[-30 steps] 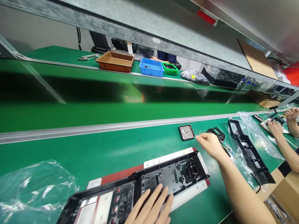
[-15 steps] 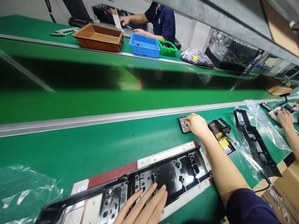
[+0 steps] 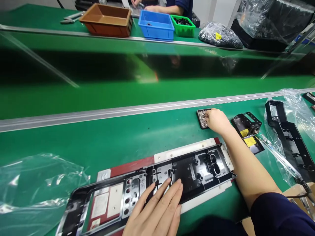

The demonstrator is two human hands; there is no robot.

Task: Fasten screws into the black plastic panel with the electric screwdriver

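one head-worn view, looking forward and down, close over the green bench [image 3: 123, 141]

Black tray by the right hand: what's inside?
The black tray holds small silvery screws, a loose heap. The right hand reaches in and covers its right part, so whether the fingers pinch a screw cannot be seen.

Across the belt at twelve o'clock: a brown bin [image 3: 105, 19], a blue bin [image 3: 156, 24], a green bin [image 3: 183, 27]; clear plastic wrap [image 3: 36, 186] at eight o'clock.
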